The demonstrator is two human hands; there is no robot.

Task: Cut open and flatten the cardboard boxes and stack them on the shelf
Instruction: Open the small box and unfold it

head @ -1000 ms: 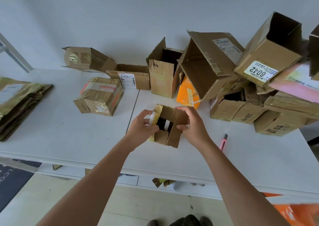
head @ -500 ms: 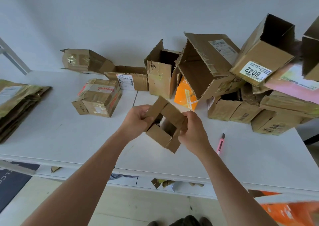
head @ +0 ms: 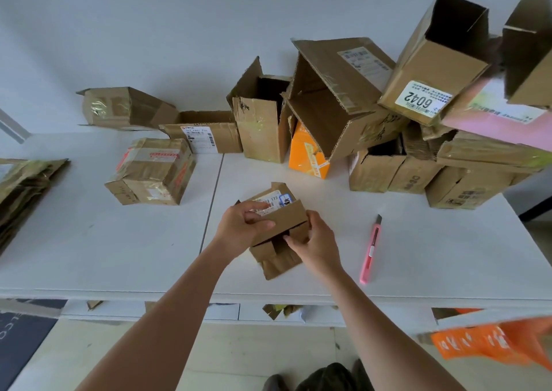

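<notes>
While both hands [head: 243, 226] grip small box [head: 277, 235] (half collapsed), pink cutter [head: 370, 249] beside

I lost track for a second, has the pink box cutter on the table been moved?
No. The pink box cutter lies in the same spot, right of the hands and in front of the box pile; only the camera shifted.

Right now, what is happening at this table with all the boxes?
A person is flattening a small cardboard box, gripping it with the left hand and the right hand over the white table. A pink utility knife lies to the right of it. More boxes wait behind; a flattened stack lies at the far left.
</notes>
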